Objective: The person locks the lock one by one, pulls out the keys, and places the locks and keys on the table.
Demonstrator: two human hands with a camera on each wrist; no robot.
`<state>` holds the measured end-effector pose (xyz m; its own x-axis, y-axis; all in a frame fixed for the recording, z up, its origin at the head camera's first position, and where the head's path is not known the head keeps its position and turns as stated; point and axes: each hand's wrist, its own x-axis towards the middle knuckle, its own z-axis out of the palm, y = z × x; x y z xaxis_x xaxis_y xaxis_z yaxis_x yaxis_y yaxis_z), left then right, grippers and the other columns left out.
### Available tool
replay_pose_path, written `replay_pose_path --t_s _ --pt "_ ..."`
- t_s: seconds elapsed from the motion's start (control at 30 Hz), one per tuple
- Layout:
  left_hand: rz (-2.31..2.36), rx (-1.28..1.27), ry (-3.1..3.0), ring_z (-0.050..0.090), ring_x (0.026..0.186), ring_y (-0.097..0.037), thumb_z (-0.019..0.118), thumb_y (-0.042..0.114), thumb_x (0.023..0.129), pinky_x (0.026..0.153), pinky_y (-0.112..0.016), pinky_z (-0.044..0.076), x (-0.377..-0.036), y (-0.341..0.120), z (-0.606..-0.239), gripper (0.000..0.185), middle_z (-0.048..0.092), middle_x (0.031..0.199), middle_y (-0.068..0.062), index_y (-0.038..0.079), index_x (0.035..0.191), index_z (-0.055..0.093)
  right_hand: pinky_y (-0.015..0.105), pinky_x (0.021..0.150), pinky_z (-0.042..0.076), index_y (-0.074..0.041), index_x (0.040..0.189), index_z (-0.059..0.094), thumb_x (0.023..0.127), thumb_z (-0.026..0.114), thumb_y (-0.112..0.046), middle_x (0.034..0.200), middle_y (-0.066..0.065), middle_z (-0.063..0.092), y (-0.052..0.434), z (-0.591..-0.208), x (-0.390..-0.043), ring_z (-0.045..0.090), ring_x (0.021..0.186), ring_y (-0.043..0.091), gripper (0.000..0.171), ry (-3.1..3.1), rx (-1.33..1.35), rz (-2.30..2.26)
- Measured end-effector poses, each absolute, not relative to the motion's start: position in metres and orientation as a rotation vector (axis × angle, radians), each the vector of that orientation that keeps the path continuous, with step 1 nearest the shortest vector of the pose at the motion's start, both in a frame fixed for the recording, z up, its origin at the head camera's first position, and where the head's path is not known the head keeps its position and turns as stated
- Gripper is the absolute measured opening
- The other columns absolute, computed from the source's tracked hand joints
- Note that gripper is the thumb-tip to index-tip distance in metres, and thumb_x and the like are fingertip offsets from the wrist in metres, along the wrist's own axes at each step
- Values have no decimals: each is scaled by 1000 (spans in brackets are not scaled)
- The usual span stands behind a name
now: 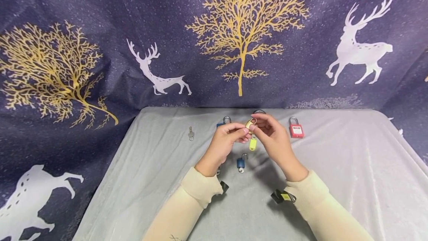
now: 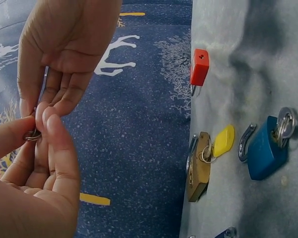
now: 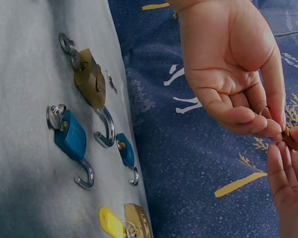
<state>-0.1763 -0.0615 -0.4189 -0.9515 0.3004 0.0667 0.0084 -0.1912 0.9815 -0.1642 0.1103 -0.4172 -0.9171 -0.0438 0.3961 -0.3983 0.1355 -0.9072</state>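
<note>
Both hands meet above the middle of the grey table (image 1: 334,166). My left hand (image 1: 243,131) and right hand (image 1: 256,126) pinch a small brass padlock (image 1: 250,123) between their fingertips. Fingers hide most of it. The left wrist view shows my left hand (image 2: 43,124) and right hand (image 2: 45,99) pinching a metal ring (image 2: 32,135). From the right wrist, my right hand (image 3: 288,151) and left hand (image 3: 268,124) meet on a brass piece (image 3: 289,139).
On the table lie a yellow key tag (image 1: 252,144) on a brass padlock (image 2: 198,168), a blue padlock (image 1: 241,162), a red padlock (image 1: 296,129), a loose key (image 1: 191,134) and further padlocks behind the hands. A deer-print cloth (image 1: 100,66) hangs behind.
</note>
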Motion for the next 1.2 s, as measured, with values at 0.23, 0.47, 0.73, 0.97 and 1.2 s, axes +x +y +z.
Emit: replay_pose_path --t_s 0.23,0.47,0.73,0.97,1.2 --pt "2266 358 1848 70 75 -7 62 0 96 70 -22 58 -176 -61 -419 25 72 78 6 -19 111 64 14 82 54 -2 126 65 95 69 -6 102 14 69 111 -417 -165 65 91 2 32 -2152 432 1853" --pt "2262 339 1854 70 76 -7 62 0 96 73 -23 59 -176 -61 -419 25 72 79 6 -19 112 65 15 82 54 -3 126 66 95 69 -8 104 14 69 111 -417 -165 65 92 3 31 -2166 413 1859" --pt "2276 330 1840 71 76 -8 61 -1 96 74 -23 60 -176 -60 -420 25 73 80 4 -20 113 64 13 84 53 -4 126 66 95 69 -8 105 19 69 111 -417 -165 64 93 1 31 -2173 397 1857" --pt "2266 313 1848 71 77 -7 60 -2 95 75 -24 60 -175 -59 -418 26 75 85 -4 -19 115 65 13 85 54 -2 127 65 96 69 -9 106 20 69 113 -417 -167 65 94 1 32 -2175 381 1849" --pt "2224 293 1864 70 79 -6 60 0 95 79 -26 60 -176 -59 -420 30 75 90 -7 -16 120 64 15 83 55 -3 125 66 96 70 -11 100 5 70 116 -418 -170 67 90 2 31 -2159 338 1866"
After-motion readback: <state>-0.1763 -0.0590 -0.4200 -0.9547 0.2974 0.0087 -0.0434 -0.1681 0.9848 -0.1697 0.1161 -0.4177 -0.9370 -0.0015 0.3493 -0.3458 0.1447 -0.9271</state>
